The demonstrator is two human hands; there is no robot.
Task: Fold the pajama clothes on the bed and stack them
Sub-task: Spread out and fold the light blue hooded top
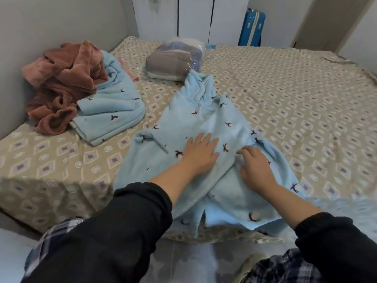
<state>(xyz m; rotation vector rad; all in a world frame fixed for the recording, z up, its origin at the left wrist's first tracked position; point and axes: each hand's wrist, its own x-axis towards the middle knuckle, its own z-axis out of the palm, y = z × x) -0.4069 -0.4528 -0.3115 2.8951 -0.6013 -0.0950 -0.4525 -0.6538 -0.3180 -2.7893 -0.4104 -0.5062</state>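
Observation:
A light blue fleece pajama top (pixel 204 123) with dark bird prints lies spread on the bed (pixel 285 94), its collar pointing away from me. My left hand (pixel 201 152) presses flat on its middle with straight fingers. My right hand (pixel 255 166) rests just to the right with fingers curled into the fabric at a fold. A second blue pajama piece (pixel 110 111) lies loosely folded to the left. A crumpled pile of rust-pink fleece clothes (pixel 65 82) sits behind it by the wall.
A plastic-wrapped grey bundle (pixel 173 62) sits at the back of the bed. A blue suitcase (pixel 252 29) stands by white wardrobe doors (pixel 193 17). The grey wall (pixel 51 23) borders the bed's left side. The bed's near edge is just below the top's hem.

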